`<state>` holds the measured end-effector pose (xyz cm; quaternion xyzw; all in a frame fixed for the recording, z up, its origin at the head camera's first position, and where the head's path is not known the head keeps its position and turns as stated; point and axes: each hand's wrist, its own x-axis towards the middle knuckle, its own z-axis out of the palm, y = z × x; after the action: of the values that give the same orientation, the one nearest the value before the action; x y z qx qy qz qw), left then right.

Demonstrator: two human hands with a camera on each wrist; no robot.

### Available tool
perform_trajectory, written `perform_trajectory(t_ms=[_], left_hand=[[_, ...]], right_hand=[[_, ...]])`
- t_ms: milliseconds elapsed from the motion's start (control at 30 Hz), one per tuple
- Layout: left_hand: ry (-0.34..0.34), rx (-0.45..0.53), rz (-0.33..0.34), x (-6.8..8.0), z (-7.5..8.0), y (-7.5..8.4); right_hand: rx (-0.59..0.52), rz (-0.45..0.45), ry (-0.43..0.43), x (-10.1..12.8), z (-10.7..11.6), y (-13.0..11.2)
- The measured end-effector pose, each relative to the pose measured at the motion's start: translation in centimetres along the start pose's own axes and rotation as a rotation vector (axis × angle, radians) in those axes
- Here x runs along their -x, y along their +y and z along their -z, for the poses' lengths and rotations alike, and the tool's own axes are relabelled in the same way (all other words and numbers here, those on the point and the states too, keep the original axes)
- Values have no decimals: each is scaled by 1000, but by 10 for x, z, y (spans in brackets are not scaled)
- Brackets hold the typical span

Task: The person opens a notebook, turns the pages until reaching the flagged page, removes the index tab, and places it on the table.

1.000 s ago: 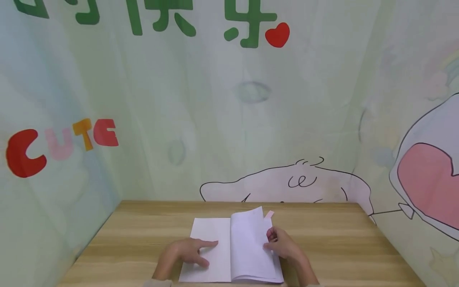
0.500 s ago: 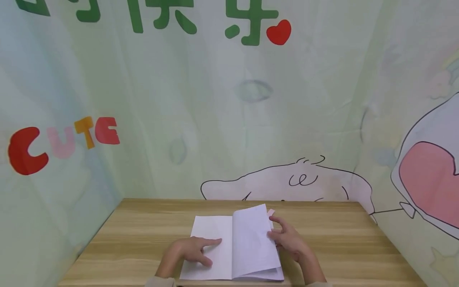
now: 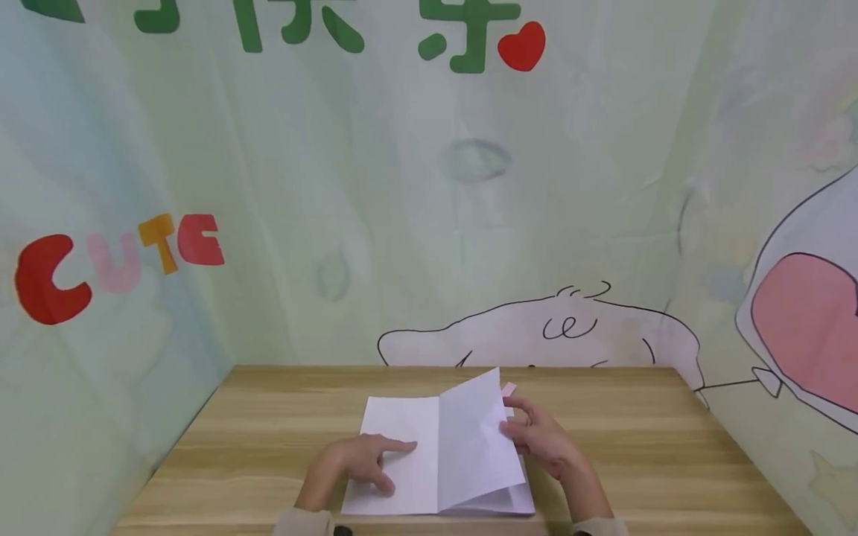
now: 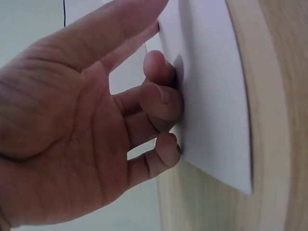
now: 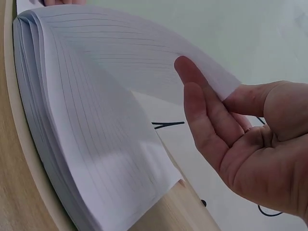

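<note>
An open notebook (image 3: 402, 491) with white pages lies on the wooden table. My left hand (image 3: 362, 458) rests on its left page, index finger and thumb spread; in the left wrist view the left hand (image 4: 91, 120) touches the page (image 4: 216, 96) with its other fingers bent. At the right edge my right hand (image 3: 543, 439) pinches one lifted page (image 3: 472, 439) between thumb and fingers. The right wrist view shows that lined page (image 5: 115, 38) arching up to the right hand (image 5: 245, 130), above the stack of lined pages (image 5: 101, 139).
A pink tab (image 3: 509, 389) sticks out past the notebook's upper right corner. The wooden table (image 3: 281, 402) extends around the notebook, its back edge against a printed cloth wall (image 3: 302, 186). Cloth also hangs on the left and right sides.
The right hand has taken hold of the page's edge and raised it, so it stands farther off the pages beneath. The left hand stays on the left page. The head view has tilted slightly down.
</note>
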<state>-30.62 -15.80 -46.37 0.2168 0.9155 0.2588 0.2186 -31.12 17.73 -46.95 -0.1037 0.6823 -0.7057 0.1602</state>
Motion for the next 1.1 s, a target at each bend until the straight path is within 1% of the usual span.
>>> perform_trajectory(t_ms=[133,233,400,533,633,700,833,900,1100], left_hand=[[3,39,0,0,0,-2],[1,43,0,-1,1,-2],[-13,39,6,1,0,-2],[-12,40,2,1,-1,-2],[-18,48,11,1,-2,-2],[-23,49,13,1,-2,-1],[-25,38,-1,1,-2,1],[-21,36,-1,0,-2,2],[-19,45,48,0,-1,2]], right_hand=[[23,8,43,-2,-6,0],[38,3,74,-4,-10,-2],[65,-19,72,-5,-16,-1],[107,-43,100,-3,-20,-1],[94,-67,98,0,-22,-3],[51,-74,76,2,-22,-3],[7,-55,57,2,-21,-4],[5,-39,41,0,-21,-5],[13,-27,-27,-4,-28,-5]])
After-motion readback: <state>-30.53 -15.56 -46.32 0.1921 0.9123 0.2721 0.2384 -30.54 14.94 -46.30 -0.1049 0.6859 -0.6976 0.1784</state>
